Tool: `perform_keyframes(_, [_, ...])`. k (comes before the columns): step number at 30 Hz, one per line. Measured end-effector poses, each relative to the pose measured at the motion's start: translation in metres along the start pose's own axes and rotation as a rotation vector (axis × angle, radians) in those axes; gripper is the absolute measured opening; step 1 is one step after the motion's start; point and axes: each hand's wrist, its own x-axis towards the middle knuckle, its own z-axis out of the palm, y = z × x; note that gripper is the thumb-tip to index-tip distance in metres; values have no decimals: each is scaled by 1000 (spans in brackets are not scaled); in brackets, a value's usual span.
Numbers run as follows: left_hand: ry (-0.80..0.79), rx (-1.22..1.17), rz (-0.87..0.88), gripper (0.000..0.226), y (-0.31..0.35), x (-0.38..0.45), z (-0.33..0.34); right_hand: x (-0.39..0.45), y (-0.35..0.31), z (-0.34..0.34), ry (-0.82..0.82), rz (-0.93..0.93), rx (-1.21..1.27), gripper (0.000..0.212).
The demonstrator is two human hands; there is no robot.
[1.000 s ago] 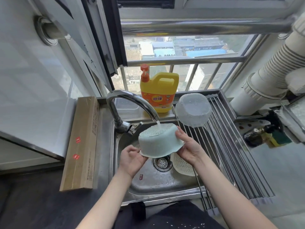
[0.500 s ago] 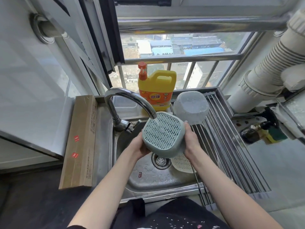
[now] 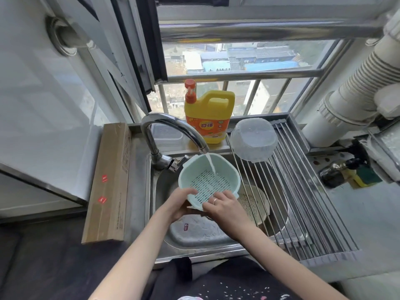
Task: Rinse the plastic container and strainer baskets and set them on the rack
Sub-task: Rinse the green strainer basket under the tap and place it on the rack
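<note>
A pale green strainer basket [image 3: 207, 178] is held over the sink [image 3: 194, 232], its opening tilted up toward me, and water from the tap [image 3: 173, 131] runs into it. My left hand [image 3: 179, 204] grips its near left rim, thumb inside. My right hand [image 3: 223, 204] reaches into the basket, fingers lying on the perforated bottom. A clear plastic container [image 3: 254, 139] sits upside down at the back of the roll-up rack [image 3: 303, 202]. A cream strainer basket [image 3: 253, 204] lies in the sink under the rack bars.
A yellow detergent jug [image 3: 210, 118] stands on the sill behind the tap. A long cardboard box [image 3: 110, 180] lies left of the sink. A dark bottle [image 3: 337, 172] and a sponge [image 3: 365, 178] lie on the counter at right, below a ribbed duct [image 3: 357, 83].
The green basket has been turned from bottom-up to opening-up under the running water. My right hand moved from its outer side to inside it.
</note>
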Motion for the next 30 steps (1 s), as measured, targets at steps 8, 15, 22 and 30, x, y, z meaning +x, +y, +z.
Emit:
perform_keyframes(8, [128, 347, 246, 59, -6, -1, 0, -14, 26, -29, 73, 898, 318, 41])
perform_keyframes(15, [67, 560, 341, 56, 3, -11, 14, -6, 52, -25, -379, 1154, 792, 27])
perform_keyframes(22, [235, 560, 311, 52, 1, -18, -19, 3, 18, -31, -340, 1206, 1030, 27])
perform_keyframes(30, [240, 711, -179, 38, -20, -30, -18, -9, 4, -34, -80, 965, 970, 38])
